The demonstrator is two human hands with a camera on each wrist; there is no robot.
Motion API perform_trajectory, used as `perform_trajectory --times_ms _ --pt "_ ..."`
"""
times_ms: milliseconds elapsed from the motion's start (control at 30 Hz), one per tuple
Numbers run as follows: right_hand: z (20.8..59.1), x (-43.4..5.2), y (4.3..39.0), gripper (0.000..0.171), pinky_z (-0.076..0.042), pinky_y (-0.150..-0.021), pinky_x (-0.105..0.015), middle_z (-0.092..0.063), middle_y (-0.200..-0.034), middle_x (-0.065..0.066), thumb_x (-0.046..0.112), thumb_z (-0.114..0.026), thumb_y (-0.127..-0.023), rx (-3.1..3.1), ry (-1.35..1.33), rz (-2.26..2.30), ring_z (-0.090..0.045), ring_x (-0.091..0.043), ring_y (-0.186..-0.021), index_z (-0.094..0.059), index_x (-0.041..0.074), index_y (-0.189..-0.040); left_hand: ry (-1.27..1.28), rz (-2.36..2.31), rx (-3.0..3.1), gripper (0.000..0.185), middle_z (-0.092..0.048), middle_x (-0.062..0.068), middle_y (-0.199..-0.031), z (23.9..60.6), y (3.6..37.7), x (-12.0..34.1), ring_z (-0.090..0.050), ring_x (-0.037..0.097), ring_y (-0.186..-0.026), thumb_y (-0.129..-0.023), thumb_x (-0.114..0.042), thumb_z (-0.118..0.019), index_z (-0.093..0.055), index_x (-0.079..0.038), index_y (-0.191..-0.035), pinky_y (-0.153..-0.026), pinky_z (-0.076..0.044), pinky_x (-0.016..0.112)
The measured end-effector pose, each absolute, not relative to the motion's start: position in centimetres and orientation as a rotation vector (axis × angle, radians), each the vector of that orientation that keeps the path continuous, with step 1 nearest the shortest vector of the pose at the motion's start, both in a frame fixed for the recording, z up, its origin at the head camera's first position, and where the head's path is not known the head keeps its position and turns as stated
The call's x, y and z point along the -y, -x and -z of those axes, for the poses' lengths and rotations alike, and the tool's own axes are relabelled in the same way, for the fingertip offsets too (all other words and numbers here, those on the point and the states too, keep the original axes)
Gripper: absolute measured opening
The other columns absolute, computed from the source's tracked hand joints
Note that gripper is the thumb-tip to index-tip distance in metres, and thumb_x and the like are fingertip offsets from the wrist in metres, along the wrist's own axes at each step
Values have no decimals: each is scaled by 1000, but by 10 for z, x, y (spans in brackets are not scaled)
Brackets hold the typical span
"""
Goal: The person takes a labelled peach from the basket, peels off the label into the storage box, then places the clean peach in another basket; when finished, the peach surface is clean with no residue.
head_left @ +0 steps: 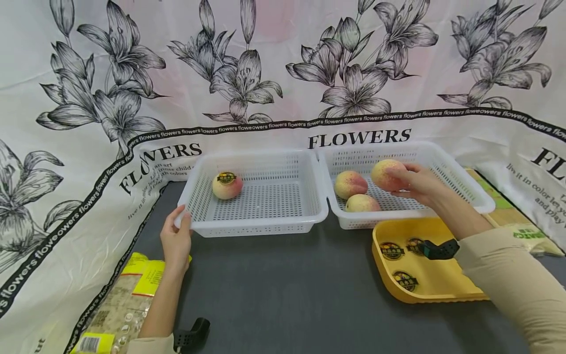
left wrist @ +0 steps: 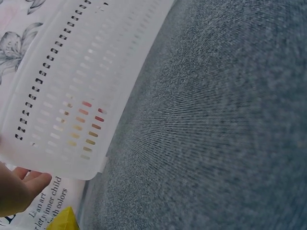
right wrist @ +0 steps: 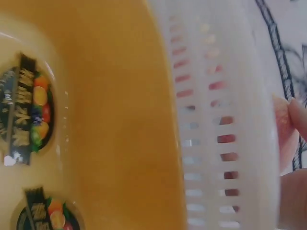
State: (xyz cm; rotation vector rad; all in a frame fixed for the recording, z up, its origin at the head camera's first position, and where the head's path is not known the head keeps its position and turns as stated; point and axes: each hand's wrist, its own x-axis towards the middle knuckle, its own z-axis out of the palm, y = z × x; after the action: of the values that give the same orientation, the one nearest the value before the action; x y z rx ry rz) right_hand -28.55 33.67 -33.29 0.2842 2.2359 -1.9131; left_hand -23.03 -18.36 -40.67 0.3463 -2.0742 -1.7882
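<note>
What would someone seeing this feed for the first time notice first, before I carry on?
Probably the right hand holding a peach above the right white basket, where two more peaches lie. Next, the lone stickered peach in the left white basket, whose front left corner the left hand grips. The yellow tray with round stickers sits in front of the right basket.
</note>
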Motion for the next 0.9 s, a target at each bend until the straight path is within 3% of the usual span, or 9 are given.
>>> perform_trajectory --times_ms 167,367,600,900 --pt "348 -339 300 89 -38 -97 -49 -20 -147 -25 39 -64 -91 -2216 -390 1892 -35 -36 -125 -10 2 -152 -354 1805 2076 44 -50 7 -124 409 228 184 -49 12 -93 -101 -29 -47 -46 -13 -141 -80 -43 25" --pt "359 -337 311 85 -46 -90 -46 -24 -144 -26 39 -65 -89 -2271 -541 1751 -39 -35 -119 -20 -5 -147 -356 1837 2062 44 -50 9 -128 411 227 184 -49 13 -97 -101 -29 -47 -45 -13 -142 -85 -43 31" --pt "361 -336 316 83 -44 -93 -47 -12 -151 -27 35 -59 -94 -2244 -606 1708 -28 -39 -132 -12 -4 -149 -334 1840 2064 44 -49 9 -131 411 227 183 -49 14 -100 -101 -27 -47 -45 -12 -142 -86 -43 31" --pt "366 -340 324 80 -47 -90 -45 -9 -152 -27 32 -57 -95 -2186 -543 1651 -23 -38 -133 -11 -5 -149 -315 1850 2061 44 -47 9 -133 409 229 183 -49 22 -108 -101 -27 -46 -44 -11 -142 -86 -42 29"
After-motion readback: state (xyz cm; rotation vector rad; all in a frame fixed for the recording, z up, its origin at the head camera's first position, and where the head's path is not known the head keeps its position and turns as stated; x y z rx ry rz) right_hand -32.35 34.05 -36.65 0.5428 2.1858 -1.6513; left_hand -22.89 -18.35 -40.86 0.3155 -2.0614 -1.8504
